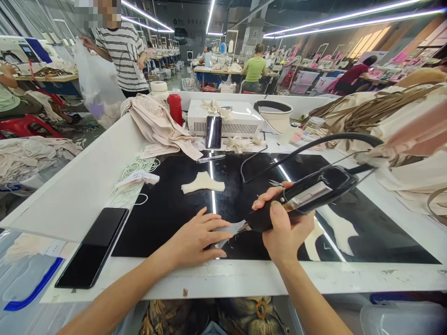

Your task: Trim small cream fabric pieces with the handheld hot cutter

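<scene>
My right hand (288,232) is wrapped round a black corded hand tool (307,193) with a silver lever or plate on its side. The tool's front end points left and down, close to the edge of a thin greyish piece (235,227) on the black mat (167,223). Across that piece lies my left hand (200,237), flat with fingers spread, covering much of it. Ahead of the left hand rests a cream shaped pad (203,183). Two more cream pieces, one of them a curved pad (338,228), lie right of my right hand, partly hidden by it.
A dark phone (92,246) lies at the left. Pale green cord (129,181) is heaped near the mat. Behind stand a white box unit (223,116), another phone (213,131) and a red bottle (175,109). Fabric (157,123) is piled back left. A person (124,56) holds a plastic bag.
</scene>
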Demonstrator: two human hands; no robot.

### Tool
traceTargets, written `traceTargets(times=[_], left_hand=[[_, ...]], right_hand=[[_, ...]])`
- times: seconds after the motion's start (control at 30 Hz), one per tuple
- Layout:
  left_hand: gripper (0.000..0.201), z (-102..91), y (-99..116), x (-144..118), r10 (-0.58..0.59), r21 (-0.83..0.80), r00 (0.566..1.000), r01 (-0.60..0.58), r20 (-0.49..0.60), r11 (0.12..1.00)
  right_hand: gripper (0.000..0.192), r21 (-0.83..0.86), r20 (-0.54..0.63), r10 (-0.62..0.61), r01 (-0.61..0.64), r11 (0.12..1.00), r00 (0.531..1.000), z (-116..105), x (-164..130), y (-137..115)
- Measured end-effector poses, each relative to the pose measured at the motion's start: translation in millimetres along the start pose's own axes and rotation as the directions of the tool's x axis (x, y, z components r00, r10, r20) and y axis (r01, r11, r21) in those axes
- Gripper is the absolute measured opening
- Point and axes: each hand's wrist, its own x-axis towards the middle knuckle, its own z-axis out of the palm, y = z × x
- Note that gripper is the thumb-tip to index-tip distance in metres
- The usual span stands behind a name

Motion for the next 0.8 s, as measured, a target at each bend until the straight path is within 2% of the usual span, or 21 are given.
traceTargets(times=[0.27,0.47,0.67,0.8], left_hand=[[0.043,-1.3,0.9,-0.2,-0.004,-0.006,1.000,0.004,0.007,1.000],[0.044,-1.0,-0.7,0.2,-0.004,-0.021,1.000,0.005,0.005,1.000],[0.043,-0.3,-0.4,-0.1,-0.011,-0.027,1.000,0.011,0.000,1.000],[0.043,-0.9,-0.2,-1.1,0.002,-0.034,1.000,-0.002,0.002,0.999]], right_hand=[[0.031,-0.059,-0.011,0.024,-0.025,0.998,1.000,-1.4,1.8,-1.6],[0.035,-0.079,-0.137,-0.024,0.014,0.997,0.990,-8.4,12.5,-1.7],[0.036,-0.028,-0.113,-0.017,0.014,1.000,0.993,-10.4,11.8,2.3],[0.032,-0.063,-0.102,-0.018,0.012,0.998,0.995,-11.1,11.3,2.4]])
